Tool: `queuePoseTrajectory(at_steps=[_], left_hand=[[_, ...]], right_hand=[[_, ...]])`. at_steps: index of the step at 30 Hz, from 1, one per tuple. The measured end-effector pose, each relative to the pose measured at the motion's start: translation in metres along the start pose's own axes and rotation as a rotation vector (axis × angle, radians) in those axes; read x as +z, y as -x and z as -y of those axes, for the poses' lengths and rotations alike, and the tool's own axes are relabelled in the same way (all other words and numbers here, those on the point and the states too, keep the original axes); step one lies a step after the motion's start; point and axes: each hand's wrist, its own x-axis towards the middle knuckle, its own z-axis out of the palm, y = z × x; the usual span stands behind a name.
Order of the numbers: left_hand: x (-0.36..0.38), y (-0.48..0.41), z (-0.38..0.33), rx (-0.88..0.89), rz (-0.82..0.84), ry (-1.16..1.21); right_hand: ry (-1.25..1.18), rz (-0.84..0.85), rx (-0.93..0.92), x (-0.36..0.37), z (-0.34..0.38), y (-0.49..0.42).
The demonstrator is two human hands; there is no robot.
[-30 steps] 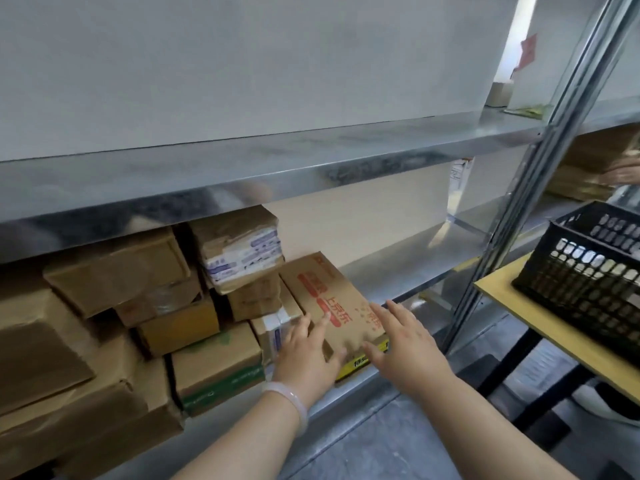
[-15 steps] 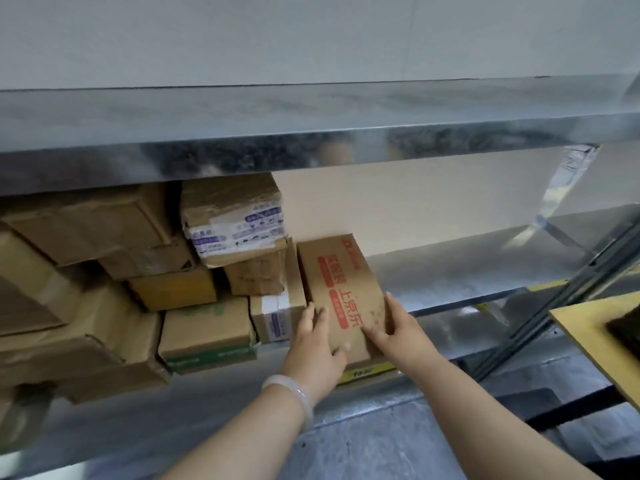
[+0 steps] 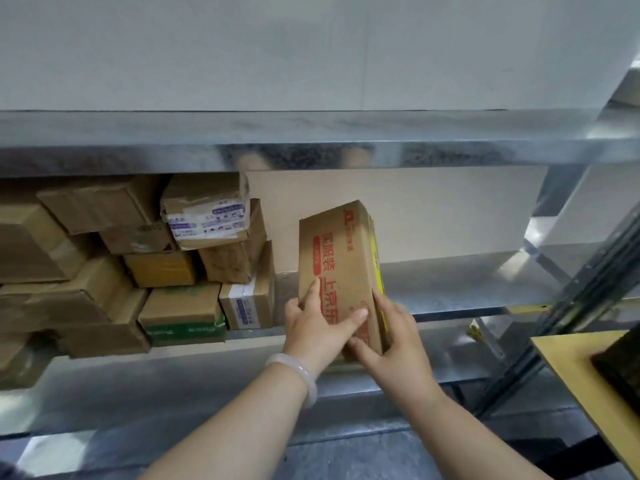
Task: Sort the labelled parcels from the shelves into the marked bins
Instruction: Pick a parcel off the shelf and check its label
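Cardboard boxes [image 3: 138, 265] piled at left of shelf [image 3: 450, 289]. Just rt of them, w/ a gap, left hand [image 3: 315, 327] grips the parcel [image 3: 339, 258] at its lower left edge, thumb across the front. Parcel: tall brown carton, red Chinese print on front, yellow strip down rt side, nearly upright at shelf's front edge. Right hand [image 3: 391, 337] clasps its lower rt corner. Yellow table [image 3: 588, 368] far rt.

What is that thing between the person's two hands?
A cardboard box with red print, seen in the head view. The left hand grips its left edge and the right hand its lower right corner.
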Motion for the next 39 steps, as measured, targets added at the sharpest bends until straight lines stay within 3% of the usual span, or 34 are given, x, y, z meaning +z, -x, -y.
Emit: queuePoseTrajectory(at_steps=[5, 8, 11, 13, 16, 18, 21, 24, 29, 39], left_hand=[[0.008, 0.024, -0.016, -0.086, 0.059, 0.135], [0.006, 0.039, -0.014, -0.09, 0.106, 0.394], [-0.002, 0.054, 0.001, -0.056, 0.138, 0.607], [-0.012, 0.066, 0.013, -0.083, 0.157, 0.726], [-0.03, 0.082, 0.029, -0.18, 0.21, 0.94], [-0.044, 0.091, 0.035, -0.178, 0.179, 0.983], [-0.077, 0.1, 0.049, -0.121, 0.055, 0.886], [-0.117, 0.12, 0.058, -0.023, -0.043, 0.674], [-0.167, 0.16, 0.078, 0.083, -0.189, 0.531], [-0.296, 0.258, 0.153, 0.119, -0.465, 0.447]], right_hand=[[0.023, 0.0, -0.141, -0.034, 0.012, 0.018], [-0.059, 0.006, -0.223, -0.049, 0.017, 0.024], [-0.421, -0.04, -0.045, -0.057, 0.018, 0.02], [-0.516, -0.036, 0.116, -0.058, 0.017, 0.011], [-0.429, 0.242, 0.269, -0.046, 0.026, 0.009], [-0.516, 0.395, 0.258, -0.026, 0.039, 0.016], [-0.556, 0.336, 0.177, 0.004, 0.058, 0.031], [-0.38, 0.2, 0.054, 0.027, 0.074, 0.039], [-0.245, 0.183, -0.182, 0.076, 0.118, 0.066], [-0.217, 0.38, -0.396, 0.2, 0.231, 0.133]])
